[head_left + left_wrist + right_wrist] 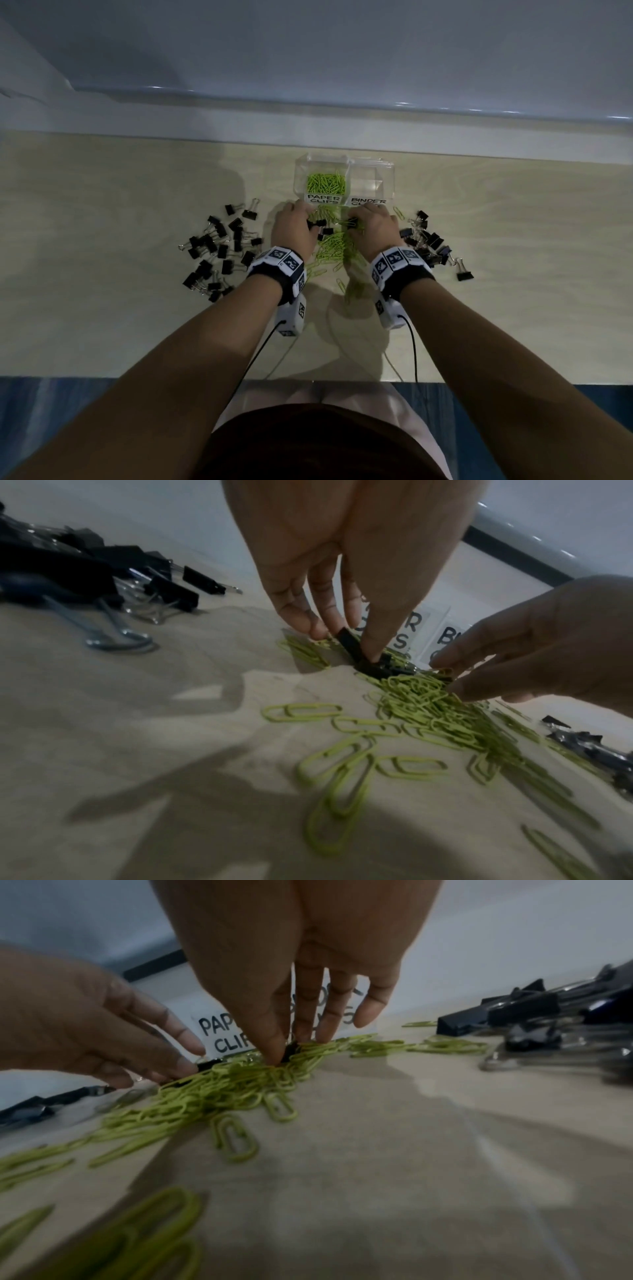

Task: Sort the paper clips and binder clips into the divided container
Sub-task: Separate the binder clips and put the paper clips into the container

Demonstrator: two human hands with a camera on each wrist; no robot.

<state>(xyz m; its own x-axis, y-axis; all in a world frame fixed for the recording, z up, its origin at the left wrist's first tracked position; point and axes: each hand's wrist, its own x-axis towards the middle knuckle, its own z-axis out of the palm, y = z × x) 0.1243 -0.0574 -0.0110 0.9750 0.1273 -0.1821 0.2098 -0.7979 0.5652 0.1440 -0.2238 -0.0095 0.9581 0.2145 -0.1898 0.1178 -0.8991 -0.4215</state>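
Note:
A clear divided container (pixel 388 171) stands at the back; its left cell, labelled PAPER CLIPS, holds green paper clips (pixel 325 183), and the cell labelled BINDER CLIPS looks bare. In front lies a pile of green paper clips (pixel 334 245) with a few black binder clips mixed in. My left hand (pixel 346 645) pinches a black binder clip (pixel 351 646) at the pile's far edge. My right hand (pixel 289 1050) pinches another black binder clip (pixel 290 1051) half buried in the pile. Both hands (pixel 295 224) (pixel 370 222) sit just before the container.
A heap of black binder clips (pixel 219 251) lies left of my left hand, a second heap (pixel 428 241) right of my right hand. Loose paper clips (pixel 346 772) trail toward me. The wooden table (pixel 102 325) ends at a pale wall ledge behind the container.

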